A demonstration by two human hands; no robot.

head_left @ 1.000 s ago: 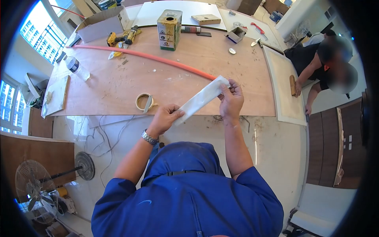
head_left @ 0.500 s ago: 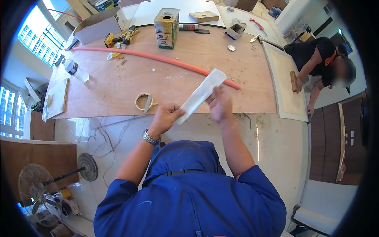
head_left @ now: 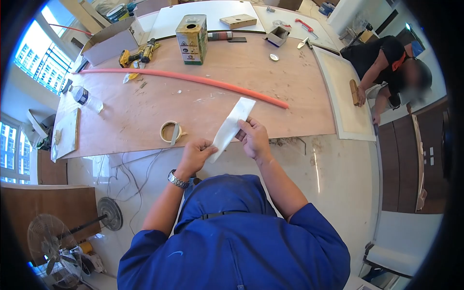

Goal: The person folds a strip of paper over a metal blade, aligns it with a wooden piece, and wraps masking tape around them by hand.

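Note:
A white folded strip (head_left: 229,128), paper-like or cloth-like, slants up and away from me over the near edge of the table. My left hand (head_left: 197,155) pinches its lower end between thumb and fingers. Higher up, along the strip's right edge, my right hand (head_left: 253,139) is closed on it. On the table left of the strip lies a roll of masking tape (head_left: 164,131), with a flat grey piece (head_left: 175,135) resting across it. Beyond the strip, a long pinkish-red tube (head_left: 203,81) runs diagonally across the tabletop.
The wooden table (head_left: 130,111) carries a yellow drill (head_left: 139,53), a metal can (head_left: 191,41), a water bottle (head_left: 87,99) and a small open box (head_left: 277,36). At right, a co-worker (head_left: 374,67) holds a wooden block (head_left: 355,92) against a pale panel (head_left: 338,96). A fan (head_left: 50,246) stands lower left.
The strip has come down and left, closer to me. My right hand, blurred near its upper part before, now grips its right edge; my left hand still pinches the lower end.

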